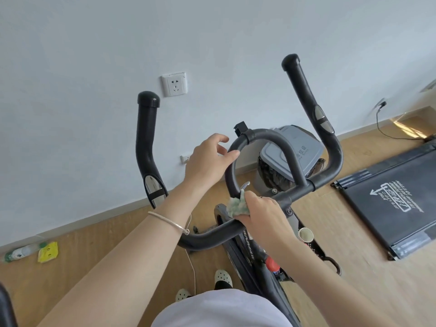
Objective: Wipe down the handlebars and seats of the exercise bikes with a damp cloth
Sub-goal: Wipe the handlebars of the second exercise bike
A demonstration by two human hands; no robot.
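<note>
The right hand (262, 213) bunches the green cloth (237, 205) in curled fingers and presses it against the foot of the centre loop (264, 134) of the handlebars (207, 239). The left hand (207, 159) rests higher on that loop, thumb on the tube, fingers loosely spread. Best, I'd say, to wrap the cloth right round the tube, draw it up the loop with the left hand bracing, then work outward to the upright grips (304, 90) either side of the loop.
</note>
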